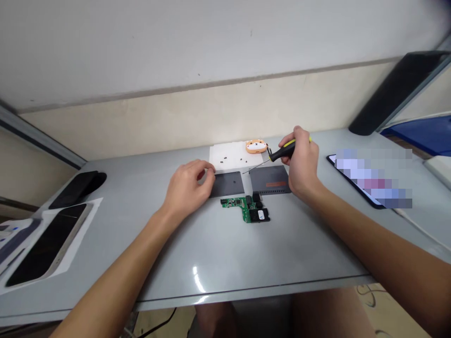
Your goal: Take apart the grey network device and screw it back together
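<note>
My right hand (303, 162) is wrapped round a black and yellow screwdriver (282, 151). Its thin shaft slants down to the left, with the tip near the upper right corner of a dark grey flat panel (227, 184). At that panel's left edge, my left hand (190, 188) has its thumb and curled fingers on it. A second dark panel (269, 180), with an orange label and a row of slots, lies to the right, just under my right hand. In front of both panels rests a green circuit board (244, 209) with black connectors.
Behind the panels, several small screws (223, 159) lie on white paper (216, 152) beside an orange animal-face case (256, 146). A lit phone (366, 180) with a cable is at right, a dark-screened phone (45, 246) at left. A black cylinder (391, 94) stands back right.
</note>
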A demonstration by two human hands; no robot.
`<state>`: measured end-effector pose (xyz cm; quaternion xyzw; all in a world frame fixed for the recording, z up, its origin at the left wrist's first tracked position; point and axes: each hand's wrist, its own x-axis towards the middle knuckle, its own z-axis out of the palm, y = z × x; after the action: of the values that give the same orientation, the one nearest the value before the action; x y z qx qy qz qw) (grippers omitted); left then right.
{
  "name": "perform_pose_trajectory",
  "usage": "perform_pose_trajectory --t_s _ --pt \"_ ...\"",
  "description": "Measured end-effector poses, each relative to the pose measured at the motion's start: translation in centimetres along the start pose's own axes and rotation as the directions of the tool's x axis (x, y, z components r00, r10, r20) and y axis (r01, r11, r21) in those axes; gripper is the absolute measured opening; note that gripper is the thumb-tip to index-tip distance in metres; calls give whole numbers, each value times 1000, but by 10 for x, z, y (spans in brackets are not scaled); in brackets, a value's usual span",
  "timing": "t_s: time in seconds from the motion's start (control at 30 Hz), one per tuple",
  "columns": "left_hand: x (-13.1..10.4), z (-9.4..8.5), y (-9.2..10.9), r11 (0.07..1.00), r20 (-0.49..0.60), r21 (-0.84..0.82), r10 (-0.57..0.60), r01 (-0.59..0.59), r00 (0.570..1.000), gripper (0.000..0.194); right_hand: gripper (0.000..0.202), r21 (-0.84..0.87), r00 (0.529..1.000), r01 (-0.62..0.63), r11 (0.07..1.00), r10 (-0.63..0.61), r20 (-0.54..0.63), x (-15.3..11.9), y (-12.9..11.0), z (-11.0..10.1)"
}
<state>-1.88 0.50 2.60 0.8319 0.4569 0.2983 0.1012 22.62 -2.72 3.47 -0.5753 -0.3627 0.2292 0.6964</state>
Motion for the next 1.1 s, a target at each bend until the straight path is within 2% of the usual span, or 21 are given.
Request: perform_pose_trajectory --t_s 0.1,0.2,0.4,0.6,0.77,1.1 --pt "3 1 -8 985 88 -29 -168 171 982 23 52 2 997 67 998 -66 -44 -4 -5 -1" --pt "5 7 -15 958 134 -150 -226 246 965 26 51 20 998 44 999 -43 -56 -6 -6 0" --pt "6 12 -23 975 200 -148 -136 167 970 32 49 38 998 -23 999 26 -60 -5 -3 1" --pt "5 10 -26 979 214 -149 -105 139 971 36 48 48 996 -49 998 53 -73 -3 -3 1" --pt "5 11 -28 981 202 -151 -91 123 975 37 48 33 995 -27 999 30 -99 -2 2 1" --pt "4 13 -29 981 193 -167 -67 100 979 36 44 52 990 -67 996 73 -123 -3 -1 3"
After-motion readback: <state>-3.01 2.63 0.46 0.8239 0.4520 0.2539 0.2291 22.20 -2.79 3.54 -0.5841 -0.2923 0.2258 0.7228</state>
